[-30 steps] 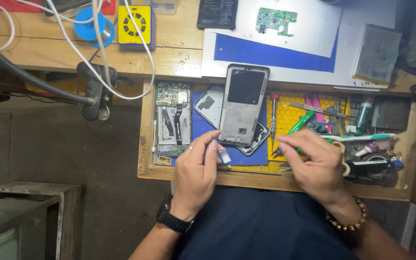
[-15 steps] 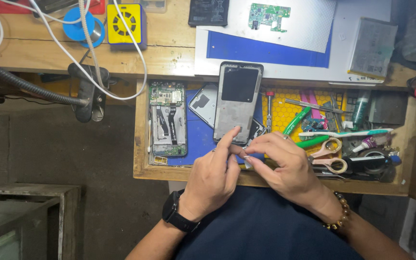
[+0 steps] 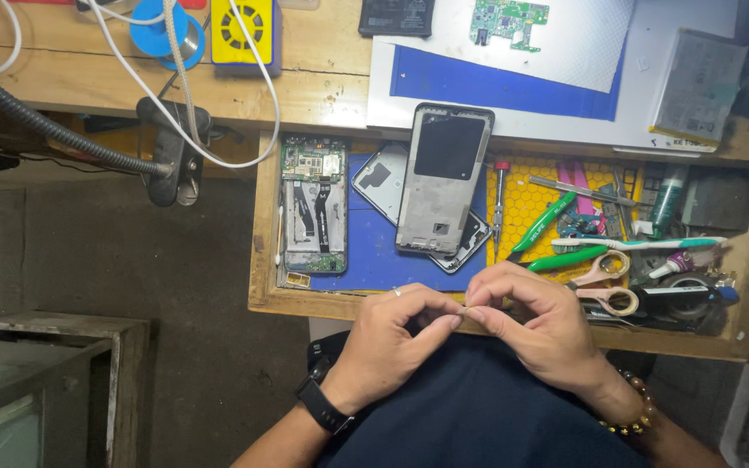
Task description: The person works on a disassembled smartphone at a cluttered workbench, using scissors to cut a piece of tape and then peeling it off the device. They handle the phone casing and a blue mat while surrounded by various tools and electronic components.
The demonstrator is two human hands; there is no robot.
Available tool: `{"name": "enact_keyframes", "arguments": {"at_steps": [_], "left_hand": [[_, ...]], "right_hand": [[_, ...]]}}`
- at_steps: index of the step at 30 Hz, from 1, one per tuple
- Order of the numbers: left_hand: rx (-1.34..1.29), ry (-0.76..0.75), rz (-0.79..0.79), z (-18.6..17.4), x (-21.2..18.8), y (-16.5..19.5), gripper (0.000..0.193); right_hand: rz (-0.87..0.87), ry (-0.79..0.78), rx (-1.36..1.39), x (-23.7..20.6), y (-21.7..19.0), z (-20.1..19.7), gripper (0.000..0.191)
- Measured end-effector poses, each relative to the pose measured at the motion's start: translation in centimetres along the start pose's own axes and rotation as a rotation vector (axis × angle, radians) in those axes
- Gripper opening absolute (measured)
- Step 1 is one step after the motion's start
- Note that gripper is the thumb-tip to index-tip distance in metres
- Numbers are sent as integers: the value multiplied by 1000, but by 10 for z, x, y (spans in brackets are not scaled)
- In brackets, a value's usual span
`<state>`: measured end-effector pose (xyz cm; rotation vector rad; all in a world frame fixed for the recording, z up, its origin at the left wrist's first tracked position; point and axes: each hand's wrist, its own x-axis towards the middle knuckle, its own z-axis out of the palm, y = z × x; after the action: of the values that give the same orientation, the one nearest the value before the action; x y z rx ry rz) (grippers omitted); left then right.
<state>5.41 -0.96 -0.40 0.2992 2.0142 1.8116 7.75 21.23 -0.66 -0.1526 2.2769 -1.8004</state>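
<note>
**Both hands pinching a tiny part at the drawer's front edge**

Closest to me, my left hand (image 3: 392, 342) and right hand (image 3: 541, 325) meet over the front rim of the wooden drawer (image 3: 263, 260). The fingertips of both are drawn narrow, thumb against forefinger, pinched on one small part (image 3: 465, 304) between them; it is too small for me to tell what it is. A black watch (image 3: 324, 406) sits on my left wrist and a bead bracelet (image 3: 630, 412) on my right.

Just past my hands, a blue mat (image 3: 374, 256) lines the drawer. On it lie an opened phone (image 3: 314, 205) with its circuit boards showing, and a grey phone frame (image 3: 440, 179) resting tilted over a back cover (image 3: 383, 180). To the right, on a yellow mat (image 3: 526, 204), I see a screwdriver (image 3: 499, 201), green-handled pliers (image 3: 550, 227), scissors (image 3: 607, 282) and a toothbrush (image 3: 643, 243).

Farther off, on the bench top, sit a green circuit board (image 3: 508, 17), a yellow fan (image 3: 243, 28), a blue spool (image 3: 159, 30) and white cables (image 3: 218, 104).
</note>
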Motion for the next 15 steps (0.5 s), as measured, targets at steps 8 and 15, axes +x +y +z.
{"name": "enact_keyframes", "arguments": {"at_steps": [8,15], "left_hand": [[-51,0,-86,4,2,5,20],[84,27,11,4,3,6,10]], "right_hand": [[-34,96,-51,-7,1,2,8],[-43,128,17,-8,6,4,9]]}}
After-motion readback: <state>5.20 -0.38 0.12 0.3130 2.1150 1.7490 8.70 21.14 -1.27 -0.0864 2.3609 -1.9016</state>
